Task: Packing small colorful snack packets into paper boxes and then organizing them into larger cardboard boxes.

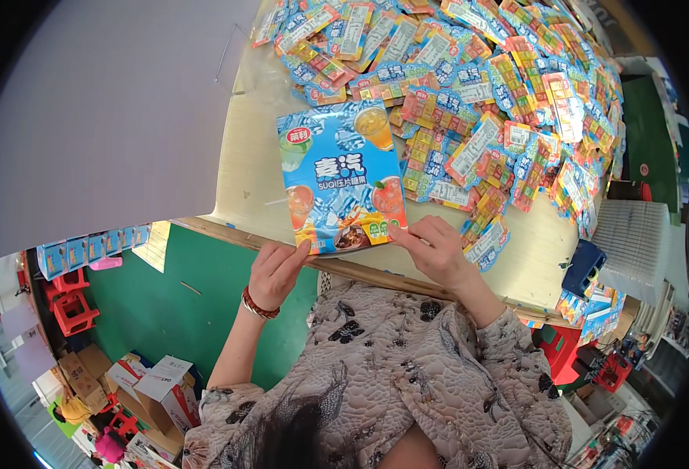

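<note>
Left hand (pixel 274 273) and right hand (pixel 436 252) pinch blue carton (pixel 338 207); packets (pixel 469 84) beyond.

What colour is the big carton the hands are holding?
The carton is mostly blue, with yellow along its near edge. The head view shows it best.

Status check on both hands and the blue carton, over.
Left hand at lower-left corner of blue carton, right hand at lower-right. Printed front up. Colourful packets heaped beyond and to the right; none on top.
</note>
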